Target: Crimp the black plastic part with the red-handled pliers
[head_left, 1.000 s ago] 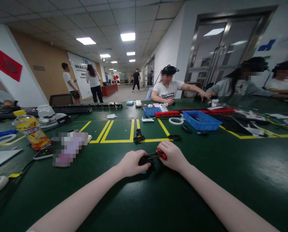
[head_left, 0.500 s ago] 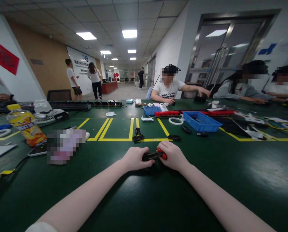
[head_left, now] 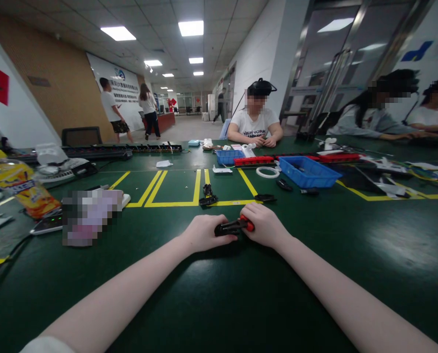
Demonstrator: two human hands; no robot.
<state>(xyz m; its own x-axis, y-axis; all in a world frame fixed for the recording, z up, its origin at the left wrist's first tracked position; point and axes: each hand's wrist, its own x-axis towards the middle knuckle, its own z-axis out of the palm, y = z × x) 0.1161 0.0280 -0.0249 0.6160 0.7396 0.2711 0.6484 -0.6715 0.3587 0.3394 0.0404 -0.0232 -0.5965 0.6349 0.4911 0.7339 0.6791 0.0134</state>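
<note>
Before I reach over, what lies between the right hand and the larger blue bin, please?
The head view shows three small black parts: one just beyond the right hand, two near the bin.

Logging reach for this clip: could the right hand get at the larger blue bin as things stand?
Probably not to grasp it: the right hand grips a red-handled tool, though only small black items lie before the blue bin.
</note>
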